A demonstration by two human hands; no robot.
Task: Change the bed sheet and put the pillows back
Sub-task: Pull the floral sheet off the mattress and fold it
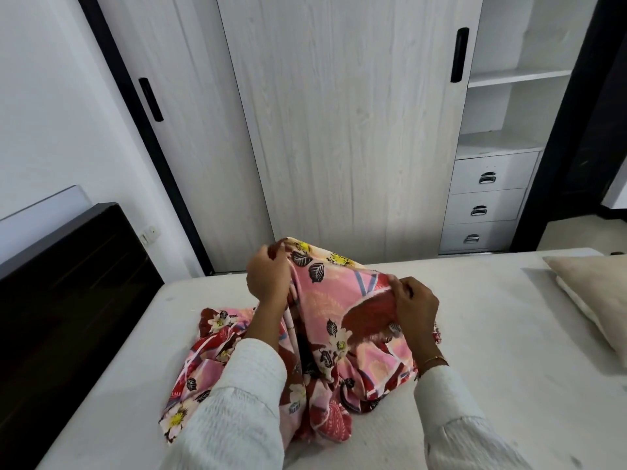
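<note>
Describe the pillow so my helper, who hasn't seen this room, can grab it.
Start at the bare white mattress. At its far right edge lies the pillow, plain beige. Unlike the pink floral sheet held mid-bed, it has no pattern.

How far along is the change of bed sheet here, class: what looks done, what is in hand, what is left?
Done: the mattress lies bare, so the old sheet seems off. In hand: the left hand and right hand both grip the bunched floral sheet, lifting part of it above the mattress. Left: spreading and tucking it, then returning the pillow, now at the right edge.
</note>
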